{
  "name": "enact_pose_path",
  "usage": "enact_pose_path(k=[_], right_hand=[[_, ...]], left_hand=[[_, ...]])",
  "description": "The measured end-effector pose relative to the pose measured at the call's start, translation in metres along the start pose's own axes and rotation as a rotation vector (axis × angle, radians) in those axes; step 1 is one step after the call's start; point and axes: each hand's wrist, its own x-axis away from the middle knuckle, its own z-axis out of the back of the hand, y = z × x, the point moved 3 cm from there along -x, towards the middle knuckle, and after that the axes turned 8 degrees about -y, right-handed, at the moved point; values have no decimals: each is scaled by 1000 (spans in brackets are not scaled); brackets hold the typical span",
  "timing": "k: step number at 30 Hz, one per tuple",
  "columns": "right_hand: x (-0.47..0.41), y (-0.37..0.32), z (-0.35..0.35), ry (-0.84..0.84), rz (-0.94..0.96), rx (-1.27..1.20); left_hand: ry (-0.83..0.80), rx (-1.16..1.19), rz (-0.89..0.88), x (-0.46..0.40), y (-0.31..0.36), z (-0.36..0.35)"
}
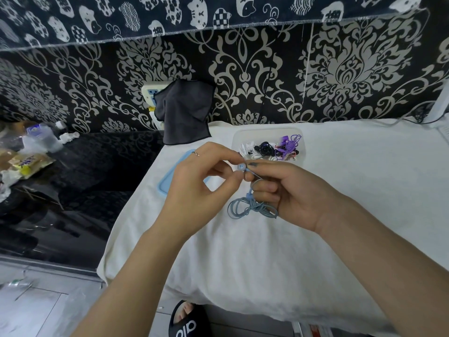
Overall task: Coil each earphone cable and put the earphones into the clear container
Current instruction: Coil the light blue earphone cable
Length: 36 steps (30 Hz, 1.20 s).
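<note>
At frame centre, the left hand [194, 181] pinches the blue earbud [240, 167]; the right hand [286, 190] grips the coiled cable [250, 206]. Wrap the loose end snugly, loops even, before dropping it into the clear container [267, 132].

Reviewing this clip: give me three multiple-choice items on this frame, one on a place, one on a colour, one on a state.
1. Where is the clear container?
A. On the white cloth beyond the hands
B. On the floor
C. On the dark counter

2. What colour are the earphones being held?
A. Red
B. Light blue
C. Black

3. How is the left hand?
A. Flat on the cloth
B. Pinching an earbud
C. Out of view

Answers: 1 A, it sits behind both hands; 2 B, cable and earbud are pale blue; 3 B, fingertips pinch the earbud, the right hand holding the cable.
</note>
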Motion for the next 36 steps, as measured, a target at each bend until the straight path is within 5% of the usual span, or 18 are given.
enact_pose_path(k=[24,28,33,36], right_hand=[[0,-2,-1,8,39,84],[-1,-4,2,40,38,56],[-2,-6,5,81,76,-17],[-5,-7,8,103,119,-38]], left_hand=[[82,-209,-64,-1,-2,0],[1,-71,125,-1,-12,-2],[-318,418,673,5,-37,-20],[-494,653,780,8,-34,-30]])
